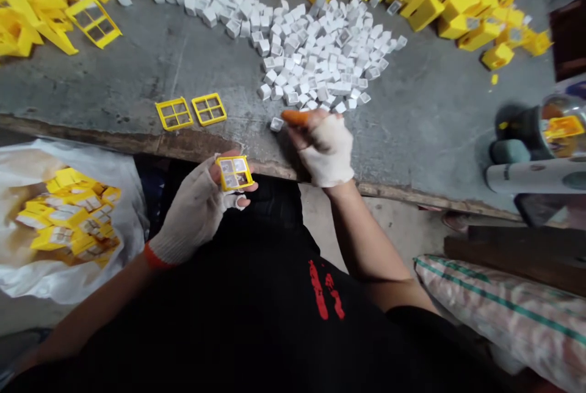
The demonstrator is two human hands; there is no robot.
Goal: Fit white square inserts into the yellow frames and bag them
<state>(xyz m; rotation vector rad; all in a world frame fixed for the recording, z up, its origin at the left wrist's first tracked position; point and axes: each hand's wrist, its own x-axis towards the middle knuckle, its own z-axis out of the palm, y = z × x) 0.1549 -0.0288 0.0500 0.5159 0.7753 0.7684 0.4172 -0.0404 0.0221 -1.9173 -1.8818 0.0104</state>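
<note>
My left hand [196,207], in a white glove with bare fingertips, holds a small yellow four-pane frame [235,174] in front of the table edge. Pale pieces fill at least three of its panes; the lower right one looks darker. My right hand [327,147], gloved too, is over the table with its fingers curled. An orange, finger-shaped thing [295,118] sticks out of it to the left; whether it is a handle or a finger cover I cannot tell. Just beyond its tip lies one white cube [276,124]. Two yellow frames [174,114] with dark panes rest near the edge.
Loose white cubes [320,57] are heaped mid-table. Yellow parts [36,8] pile up at the far left, yellow boxes [425,5] at the back right. A plastic bag [132,198] of yellow pieces is at left. A cup [531,127] and a white cylinder [535,177] stand right.
</note>
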